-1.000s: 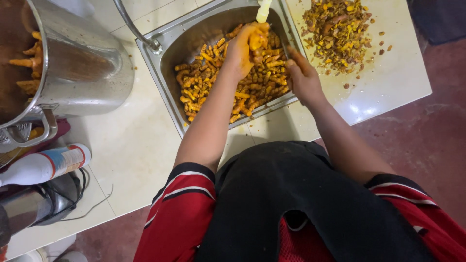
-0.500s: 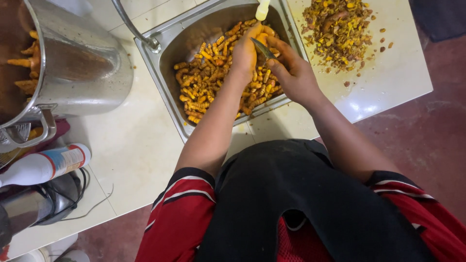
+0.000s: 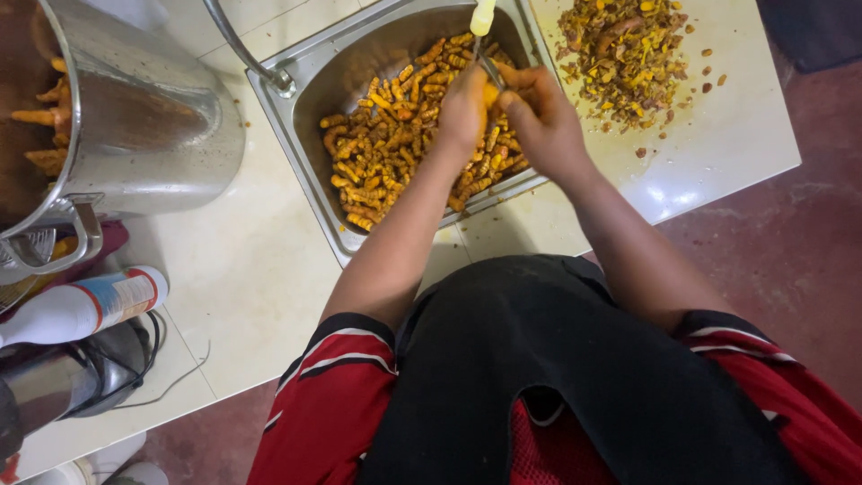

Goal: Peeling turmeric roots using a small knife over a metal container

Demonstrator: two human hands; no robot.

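Observation:
A steel sink point(image 3: 301, 135) holds several orange turmeric roots point(image 3: 386, 153). Both my hands meet above its right side. My left hand point(image 3: 460, 112) grips a small tool whose pale yellow handle point(image 3: 482, 16) sticks up past my fingers, with its metal part point(image 3: 490, 68) between the hands. My right hand point(image 3: 543, 121) is closed on an orange piece of root point(image 3: 490, 92) pressed against that tool. My fingers are stained yellow. The tool's edge is hidden by the fingers.
A big steel pot point(image 3: 144, 117) with roots in it stands left of the sink, and the tap's pipe point(image 3: 238, 45) curves between them. A heap of peelings point(image 3: 620, 45) lies on the white counter point(image 3: 718, 144) at the right. A spray can point(image 3: 90, 305) and a steel jug point(image 3: 54, 386) are at the lower left.
My right hand left the sink's right rim and moved left to meet my left hand at the tool. My left hand stayed almost where it was.

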